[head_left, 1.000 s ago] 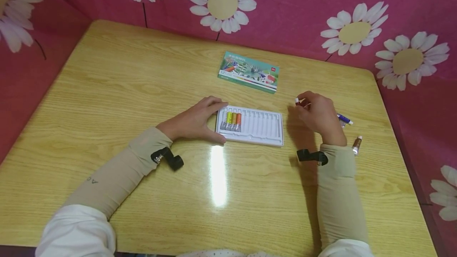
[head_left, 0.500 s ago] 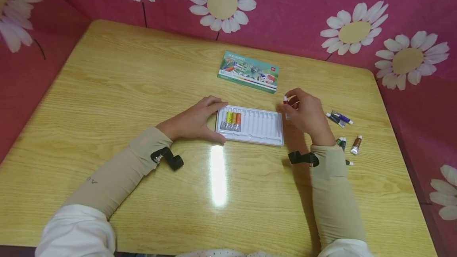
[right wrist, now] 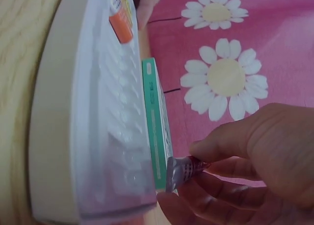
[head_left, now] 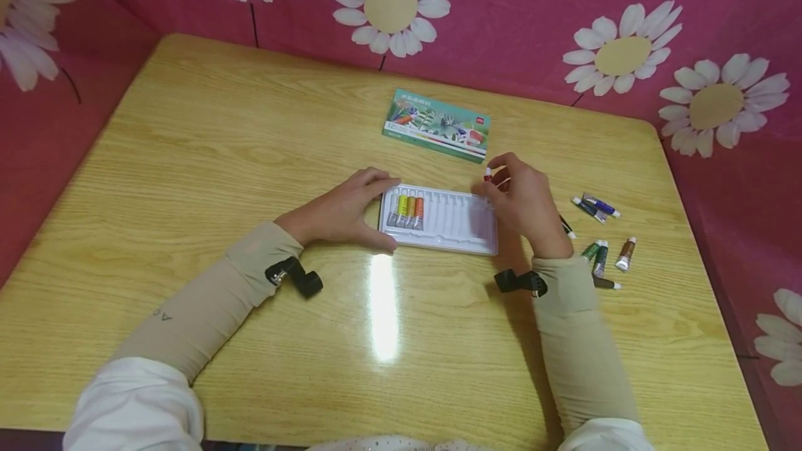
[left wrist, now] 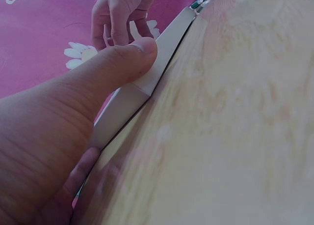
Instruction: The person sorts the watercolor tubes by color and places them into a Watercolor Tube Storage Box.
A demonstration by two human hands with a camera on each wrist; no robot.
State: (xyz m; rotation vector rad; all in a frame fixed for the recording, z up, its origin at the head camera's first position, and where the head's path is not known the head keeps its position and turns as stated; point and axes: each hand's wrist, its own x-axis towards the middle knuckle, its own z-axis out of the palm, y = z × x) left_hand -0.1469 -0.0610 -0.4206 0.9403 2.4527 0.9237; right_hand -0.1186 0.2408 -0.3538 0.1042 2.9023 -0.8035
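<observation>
In right fingers (right wrist: 235, 167), red tube (right wrist: 184, 170), “12” box (head_left: 435, 125)

This seems a curtained booth: pink daisy-printed cloth (head_left: 501, 33) borders the table (head_left: 263, 131).

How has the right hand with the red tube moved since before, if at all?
Yes, it moved: against the green box, which stayed put in the head view, the right hand went left, towards the white tray.

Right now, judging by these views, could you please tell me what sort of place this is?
Probably an art or craft corner, though the wider surroundings are hidden: a wood-grain table, a daisy-printed pink backdrop, and small paint tubes in and beside a white tray.
</observation>
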